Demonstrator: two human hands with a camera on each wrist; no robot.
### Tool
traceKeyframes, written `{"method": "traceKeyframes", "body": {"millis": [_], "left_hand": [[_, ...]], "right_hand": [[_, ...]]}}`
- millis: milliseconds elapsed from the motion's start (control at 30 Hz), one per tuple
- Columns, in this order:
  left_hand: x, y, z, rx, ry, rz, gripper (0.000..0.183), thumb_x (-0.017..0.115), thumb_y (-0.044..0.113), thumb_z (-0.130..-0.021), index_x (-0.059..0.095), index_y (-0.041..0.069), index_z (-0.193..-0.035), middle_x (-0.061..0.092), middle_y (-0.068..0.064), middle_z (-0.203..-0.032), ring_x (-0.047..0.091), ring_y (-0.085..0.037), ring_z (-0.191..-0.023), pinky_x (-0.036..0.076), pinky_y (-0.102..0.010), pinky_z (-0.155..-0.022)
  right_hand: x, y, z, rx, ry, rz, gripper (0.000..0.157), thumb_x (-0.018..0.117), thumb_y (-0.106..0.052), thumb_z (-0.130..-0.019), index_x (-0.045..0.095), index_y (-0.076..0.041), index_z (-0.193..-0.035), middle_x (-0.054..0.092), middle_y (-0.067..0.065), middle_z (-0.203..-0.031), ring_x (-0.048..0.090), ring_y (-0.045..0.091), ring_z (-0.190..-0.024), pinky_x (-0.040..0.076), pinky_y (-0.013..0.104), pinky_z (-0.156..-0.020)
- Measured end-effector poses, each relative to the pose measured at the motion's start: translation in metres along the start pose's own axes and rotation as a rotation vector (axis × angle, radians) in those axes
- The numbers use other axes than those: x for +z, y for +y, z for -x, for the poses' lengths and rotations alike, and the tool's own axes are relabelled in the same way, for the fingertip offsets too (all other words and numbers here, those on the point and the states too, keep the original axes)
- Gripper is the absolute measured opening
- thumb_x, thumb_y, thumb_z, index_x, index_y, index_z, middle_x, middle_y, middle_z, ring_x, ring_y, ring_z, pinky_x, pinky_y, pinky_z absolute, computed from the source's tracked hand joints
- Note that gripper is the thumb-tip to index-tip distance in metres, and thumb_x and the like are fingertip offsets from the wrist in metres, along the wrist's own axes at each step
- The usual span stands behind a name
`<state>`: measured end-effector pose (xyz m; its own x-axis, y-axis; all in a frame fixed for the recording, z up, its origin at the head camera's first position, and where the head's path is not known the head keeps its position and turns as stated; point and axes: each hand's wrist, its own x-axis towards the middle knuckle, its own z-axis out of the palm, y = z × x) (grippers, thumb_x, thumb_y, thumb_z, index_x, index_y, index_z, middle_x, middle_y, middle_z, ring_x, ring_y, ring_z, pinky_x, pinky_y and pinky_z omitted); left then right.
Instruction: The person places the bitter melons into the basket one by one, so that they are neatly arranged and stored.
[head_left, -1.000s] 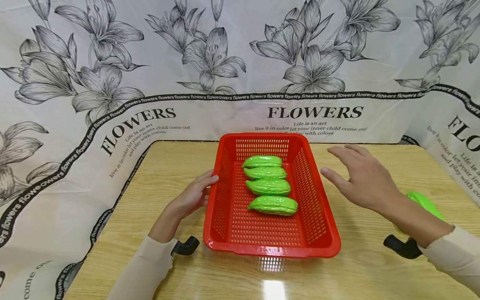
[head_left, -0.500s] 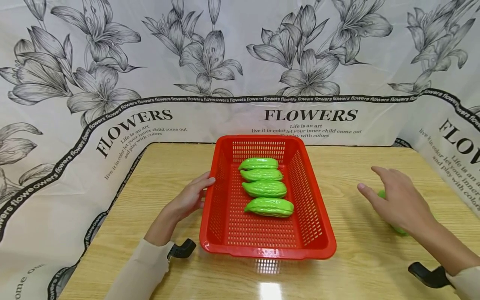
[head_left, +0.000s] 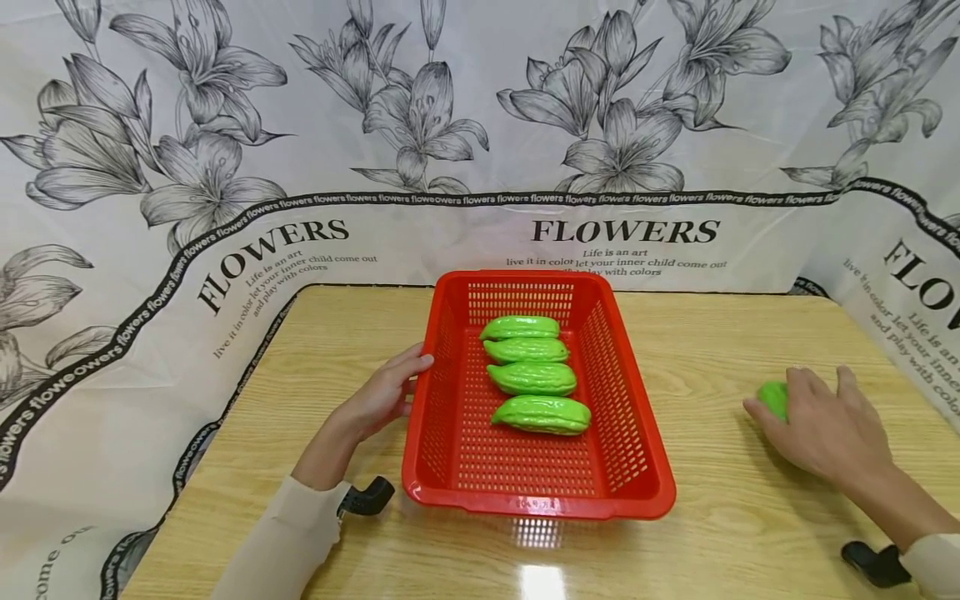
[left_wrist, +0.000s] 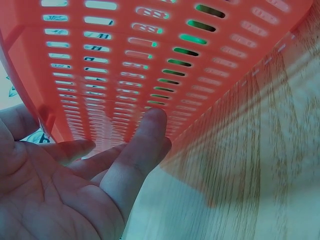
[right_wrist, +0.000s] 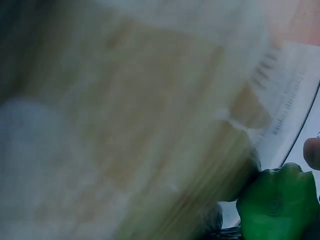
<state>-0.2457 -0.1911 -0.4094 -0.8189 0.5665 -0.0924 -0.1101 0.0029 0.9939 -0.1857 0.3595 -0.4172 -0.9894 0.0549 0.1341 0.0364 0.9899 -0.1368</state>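
Left hand (head_left: 378,396) pinches the red basket (head_left: 487,501) by its left rim; right hand (head_left: 832,433) covers a green gourd (head_left: 772,398) at right on the table (head_left: 708,342), grip unclear, gourd probably light, stiff, slick, best held round its middle.

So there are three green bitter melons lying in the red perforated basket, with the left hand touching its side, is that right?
Not quite, the count is off: the head view shows four green bitter melons, not three, lying in the red perforated basket, with the left hand touching its side.
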Motion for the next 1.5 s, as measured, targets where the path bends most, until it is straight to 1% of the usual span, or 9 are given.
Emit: {"method": "traceKeyframes", "body": {"millis": [300,433,600,833,1033,1167,1267,1400,1500], "left_hand": [[0.000,0.000,-0.001,-0.002,0.004,0.008,0.057,0.035,0.037,-0.111,0.024,0.012,-0.161,0.044,-0.033,-0.143,0.060,-0.045,-0.119,0.062,-0.048,-0.079],[0.001,0.000,0.000,-0.005,0.006,0.008,0.056,0.035,0.036,-0.111,0.024,0.013,-0.161,0.045,-0.033,-0.143,0.060,-0.045,-0.120,0.062,-0.048,-0.079],[0.002,0.001,0.000,-0.013,0.011,0.009,0.055,0.035,0.035,-0.111,0.024,0.014,-0.161,0.045,-0.032,-0.144,0.059,-0.046,-0.121,0.062,-0.047,-0.080],[0.003,0.002,0.000,-0.013,0.010,0.002,0.054,0.033,0.035,-0.111,0.025,0.013,-0.160,0.045,-0.032,-0.144,0.059,-0.046,-0.121,0.062,-0.047,-0.081],[0.004,0.002,0.000,-0.004,0.009,0.002,0.054,0.032,0.035,-0.111,0.025,0.013,-0.160,0.045,-0.032,-0.143,0.060,-0.045,-0.120,0.061,-0.049,-0.081],[0.004,0.003,0.000,0.000,0.008,-0.001,0.054,0.032,0.035,-0.111,0.025,0.013,-0.160,0.045,-0.032,-0.143,0.059,-0.046,-0.121,0.061,-0.049,-0.082],[0.004,0.003,0.000,-0.002,0.009,-0.004,0.054,0.032,0.035,-0.111,0.025,0.013,-0.160,0.045,-0.032,-0.143,0.059,-0.046,-0.121,0.061,-0.049,-0.082],[0.005,0.003,0.001,-0.004,0.010,-0.005,0.054,0.032,0.034,-0.111,0.025,0.013,-0.160,0.045,-0.032,-0.143,0.059,-0.046,-0.121,0.061,-0.049,-0.082],[0.005,0.003,0.001,-0.005,0.010,-0.006,0.054,0.033,0.034,-0.111,0.025,0.013,-0.160,0.045,-0.032,-0.143,0.059,-0.046,-0.121,0.061,-0.049,-0.082]], "right_hand": [[0.008,0.010,0.002,0.004,-0.014,0.012,0.085,0.048,-0.058,-0.101,0.039,0.020,-0.131,0.050,0.045,-0.111,0.014,0.071,-0.128,0.017,0.080,-0.101],[0.009,0.008,0.003,-0.056,-0.028,0.020,0.082,0.052,-0.054,-0.101,0.040,0.021,-0.132,0.052,0.045,-0.113,0.014,0.070,-0.133,0.009,0.081,-0.106],[0.013,0.004,0.008,-0.163,-0.021,0.048,0.079,0.057,-0.049,-0.100,0.040,0.020,-0.135,0.048,0.043,-0.129,0.015,0.065,-0.140,0.004,0.080,-0.109],[0.016,-0.005,0.015,-0.261,-0.001,0.043,0.069,0.065,-0.039,-0.098,0.040,0.014,-0.136,0.047,0.044,-0.134,0.008,0.056,-0.148,-0.008,0.067,-0.119],[0.018,-0.012,0.018,-0.330,0.016,-0.028,0.066,0.072,-0.026,-0.094,0.041,0.011,-0.139,0.046,0.044,-0.137,0.010,0.053,-0.150,0.001,0.062,-0.123],[0.014,-0.017,0.018,-0.303,-0.034,-0.141,0.072,0.070,-0.029,-0.097,0.038,0.011,-0.146,0.032,0.046,-0.147,0.018,0.062,-0.143,0.019,0.075,-0.112],[0.007,-0.023,0.016,-0.266,-0.102,-0.236,0.077,0.068,-0.034,-0.099,0.032,0.009,-0.151,0.024,0.045,-0.152,0.024,0.068,-0.136,0.027,0.079,-0.101],[-0.005,-0.034,0.015,-0.231,-0.149,-0.311,0.078,0.066,-0.036,-0.099,0.029,0.007,-0.154,0.035,0.042,-0.148,0.044,0.062,-0.125,0.042,0.071,-0.092],[-0.014,-0.042,0.014,-0.220,-0.142,-0.340,0.076,0.067,-0.035,-0.099,0.032,0.006,-0.153,0.049,0.039,-0.137,0.055,0.051,-0.111,0.049,0.057,-0.080]]}}
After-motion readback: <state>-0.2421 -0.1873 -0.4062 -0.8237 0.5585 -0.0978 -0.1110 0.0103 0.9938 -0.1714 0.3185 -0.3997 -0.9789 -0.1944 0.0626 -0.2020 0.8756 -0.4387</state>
